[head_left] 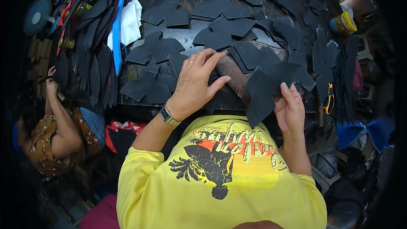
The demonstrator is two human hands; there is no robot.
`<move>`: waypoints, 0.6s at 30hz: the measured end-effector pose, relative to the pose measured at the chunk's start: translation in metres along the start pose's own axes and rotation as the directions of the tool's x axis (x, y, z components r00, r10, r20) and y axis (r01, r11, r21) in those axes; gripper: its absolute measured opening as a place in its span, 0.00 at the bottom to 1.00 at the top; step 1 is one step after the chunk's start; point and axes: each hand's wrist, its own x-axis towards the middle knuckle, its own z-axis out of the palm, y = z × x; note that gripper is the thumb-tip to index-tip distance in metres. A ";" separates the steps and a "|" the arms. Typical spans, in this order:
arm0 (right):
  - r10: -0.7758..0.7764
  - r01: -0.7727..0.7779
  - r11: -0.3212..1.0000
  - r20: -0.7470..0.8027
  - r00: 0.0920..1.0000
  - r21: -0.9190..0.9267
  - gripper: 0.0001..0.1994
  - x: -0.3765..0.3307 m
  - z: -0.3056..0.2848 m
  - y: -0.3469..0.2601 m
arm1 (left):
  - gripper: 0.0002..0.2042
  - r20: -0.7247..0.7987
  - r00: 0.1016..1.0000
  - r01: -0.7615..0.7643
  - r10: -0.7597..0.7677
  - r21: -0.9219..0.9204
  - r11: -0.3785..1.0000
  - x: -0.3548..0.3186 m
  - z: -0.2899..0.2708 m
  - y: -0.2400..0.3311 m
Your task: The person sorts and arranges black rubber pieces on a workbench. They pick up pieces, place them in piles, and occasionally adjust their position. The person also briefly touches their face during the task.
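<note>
My right hand (290,109) grips a black flat cut-out piece (268,85) by its right edge, thumb on top. The piece looks like stiff sheet, with curved edges and pointed corners, and is held tilted over the table's near edge. To its left, my left hand (197,84) is open, thumb and index finger spread with nothing between them. Its fingertips hover near a bare brown patch of the table (234,76). Similar black pieces (222,32) lie in small stacks beyond both hands. Another stack (148,85) lies left of my left wrist.
Long dark strips (91,34) and a blue strip (119,25) lie at the left, beside white cloth (131,19). Orange-and-black snips (329,98) are at the right edge, below a yellow-rimmed jar (344,23). Another person (63,133) sits at the left.
</note>
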 end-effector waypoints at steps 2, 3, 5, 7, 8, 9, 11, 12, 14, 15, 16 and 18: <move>-0.013 0.009 0.999 0.093 0.996 0.038 0.15 0.003 0.003 -0.004 | 0.23 -0.015 1.000 0.005 -0.008 -0.190 0.982 0.004 -0.003 0.004; -0.038 0.026 0.997 0.167 0.985 0.072 0.15 0.004 0.005 -0.005 | 0.22 0.021 0.999 0.043 -0.039 -0.283 0.958 0.005 -0.003 0.006; -0.018 0.004 0.996 0.147 0.989 0.091 0.15 0.008 0.010 -0.003 | 0.21 0.110 0.990 0.131 -0.089 -0.467 0.875 0.009 -0.003 0.008; -0.016 -0.001 0.993 0.135 0.991 0.121 0.15 0.011 0.016 0.003 | 0.20 0.180 0.975 0.214 -0.131 -0.598 0.773 0.013 0.001 0.008; -0.014 -0.002 0.991 0.121 0.993 0.131 0.15 0.013 0.018 0.006 | 0.20 0.213 0.967 0.249 -0.142 -0.656 0.713 0.015 0.005 0.008; -0.008 -0.008 0.990 0.109 0.994 0.144 0.16 0.015 0.020 0.009 | 0.19 0.328 0.924 0.378 -0.197 -0.701 0.605 0.015 0.009 0.009; 0.004 -0.019 0.992 0.115 0.993 0.127 0.15 0.019 0.023 0.012 | 0.17 0.430 0.891 0.441 -0.148 -0.735 0.516 0.020 0.015 0.003; 0.003 -0.016 0.993 0.112 0.994 0.121 0.14 0.021 0.024 0.013 | 0.16 0.362 0.919 0.391 -0.157 -0.787 0.477 0.022 0.020 0.003; -0.002 -0.009 0.995 0.108 0.994 0.103 0.13 0.024 0.027 0.014 | 0.15 0.368 0.916 0.398 -0.159 -0.786 0.473 0.028 0.022 -0.003; 0.000 -0.011 0.995 0.105 0.994 0.103 0.13 0.025 0.027 0.013 | 0.15 0.370 0.913 0.405 -0.172 -0.780 0.477 0.029 0.022 -0.005; 0.003 -0.013 0.995 0.102 0.995 0.102 0.14 0.024 0.028 0.011 | 0.14 0.362 0.915 0.402 -0.176 -0.792 0.459 0.030 0.021 -0.006; 0.003 -0.008 0.998 0.082 0.997 0.060 0.15 0.023 0.029 0.006 | 0.13 0.302 0.928 0.367 -0.219 -0.847 0.385 0.033 0.017 -0.009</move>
